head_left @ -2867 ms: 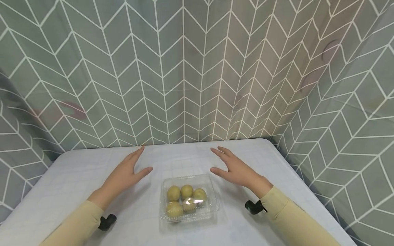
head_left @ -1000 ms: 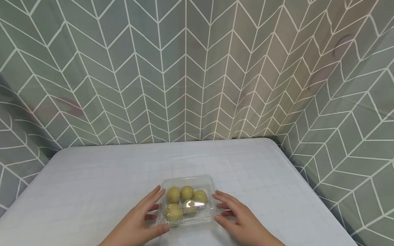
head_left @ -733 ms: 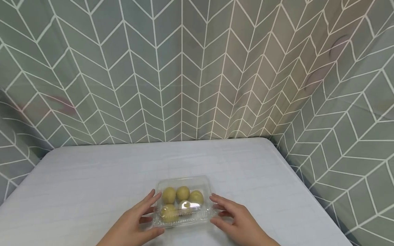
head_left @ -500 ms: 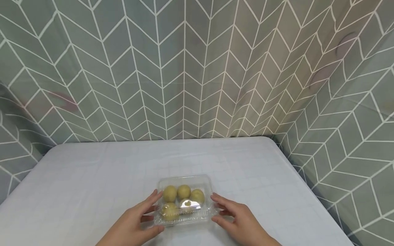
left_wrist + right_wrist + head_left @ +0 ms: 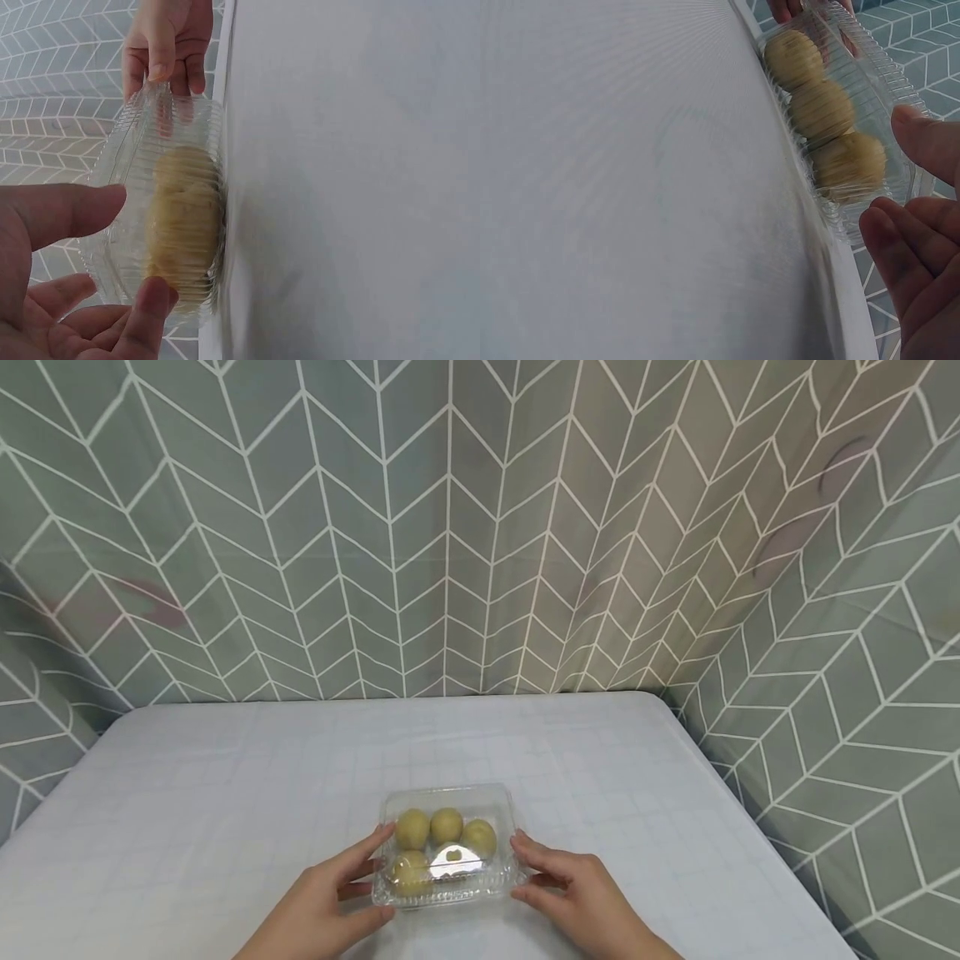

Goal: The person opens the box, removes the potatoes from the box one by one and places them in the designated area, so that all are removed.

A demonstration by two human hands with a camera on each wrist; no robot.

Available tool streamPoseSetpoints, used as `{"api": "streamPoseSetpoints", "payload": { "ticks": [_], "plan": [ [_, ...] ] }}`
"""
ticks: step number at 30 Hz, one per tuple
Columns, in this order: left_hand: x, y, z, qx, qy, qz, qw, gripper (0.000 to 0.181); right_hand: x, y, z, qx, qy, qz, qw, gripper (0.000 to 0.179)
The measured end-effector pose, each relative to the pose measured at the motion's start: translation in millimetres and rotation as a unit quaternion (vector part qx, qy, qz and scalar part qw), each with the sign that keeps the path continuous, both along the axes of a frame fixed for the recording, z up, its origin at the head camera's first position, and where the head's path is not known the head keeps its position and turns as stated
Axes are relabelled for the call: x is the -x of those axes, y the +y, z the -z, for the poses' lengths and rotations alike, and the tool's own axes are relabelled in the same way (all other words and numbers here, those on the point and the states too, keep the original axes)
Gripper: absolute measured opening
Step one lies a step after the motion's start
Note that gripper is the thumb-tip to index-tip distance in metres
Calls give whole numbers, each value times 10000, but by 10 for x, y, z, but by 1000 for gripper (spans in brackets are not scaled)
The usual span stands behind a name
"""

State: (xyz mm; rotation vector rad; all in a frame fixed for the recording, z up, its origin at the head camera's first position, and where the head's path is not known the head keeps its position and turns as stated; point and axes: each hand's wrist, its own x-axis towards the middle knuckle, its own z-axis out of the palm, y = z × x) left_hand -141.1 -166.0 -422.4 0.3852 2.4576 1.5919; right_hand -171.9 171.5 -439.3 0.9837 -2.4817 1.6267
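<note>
1. One left hand (image 5: 322, 893) and one right hand (image 5: 573, 885), both bare, are nearest. They face each other across one box (image 5: 491, 883).
2. One grip per end: the left hand holds the box's left end, thumb at the near corner and fingers along the side. The right hand holds the right end between thumb and fingers. Both grips are narrow, just wide enough for the box's edge. How firmly they press, I cannot tell.
3. One box in all, of clear ribbed plastic. It is near the front middle of the table, between the hands, turned slightly. Whether its base touches the cloth, I cannot tell.
4. Five round yellow fruits (image 5: 412, 829) can be counted inside: three in the far row, two in the near row. They crowd toward the left of the box.
5. Several things block the view. The clear top covers the fruits, a white glare hides much of one near-row fruit, and the fingers cover parts of both ends.
6. One table (image 5: 225, 793) under a white cloth with faint grid lines spreads around the box, its far corners rounded.
7. Grey-green curtains (image 5: 450, 527) with white zigzag lines hang behind the table and along its sides, with a few blurred pink patches.
</note>
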Motion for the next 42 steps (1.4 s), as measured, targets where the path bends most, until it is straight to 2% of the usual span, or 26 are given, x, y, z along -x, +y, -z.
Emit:
{"api": "streamPoseSetpoints", "payload": {
  "ticks": [6, 15, 22, 27, 34, 38, 42],
  "plan": [
    [7, 5, 4, -213, 26, -27, 9998, 81, 19, -7, 7, 72, 152, -18, 9999, 50],
    [15, 4, 9, -460, 14, -63, 9989, 77, 30, -6, 32, 66, 148, -24, 9999, 50],
    [9, 14, 30, -817, -296, -320, 9957, 75, 38, -5, 39, 109, 222, -144, 9996, 50],
    [16, 24, 46, -888, -397, -492, 9940, 74, 42, -4, 50, 85, 278, -76, 9995, 50],
    [4, 10, 49, -917, -242, -448, 9945, 71, 42, -13, 55, 165, 302, -13, 9994, 51],
    [-3, 5, 53, -1096, -168, -434, 9929, 68, 44, -16, 54, 109, 297, -22, 9995, 51],
    [-1, 4, 60, -1129, 11, -379, 9929, 65, 41, -5, 51, 63, 415, -67, 9991, 50]
  ]
}}
